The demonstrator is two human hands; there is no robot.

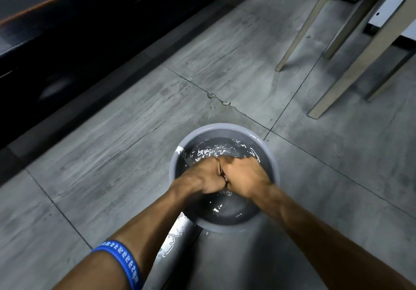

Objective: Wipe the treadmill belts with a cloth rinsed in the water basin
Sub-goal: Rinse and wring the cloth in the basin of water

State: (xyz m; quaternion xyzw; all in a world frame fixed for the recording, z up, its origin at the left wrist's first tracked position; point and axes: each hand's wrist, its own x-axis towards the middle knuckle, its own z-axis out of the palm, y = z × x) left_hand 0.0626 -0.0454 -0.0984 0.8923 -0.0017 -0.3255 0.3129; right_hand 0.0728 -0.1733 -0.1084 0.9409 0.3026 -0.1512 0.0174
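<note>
Fists [203,177] [245,177] together in basin [273,154] (floor [135,132] around)

An indoor gym or exercise room is suggested by the long black treadmill deck [67,48] seen along the left. Grey tiled flooring [139,132] and beige furniture legs [351,60] are also shown.

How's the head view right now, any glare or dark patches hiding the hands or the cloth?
Head view: glare flecks on the water in the basin; left hand and right hand lit but pressed together, the cloth barely visible; treadmill nearly black; wide-angle bending at the edges.
</note>
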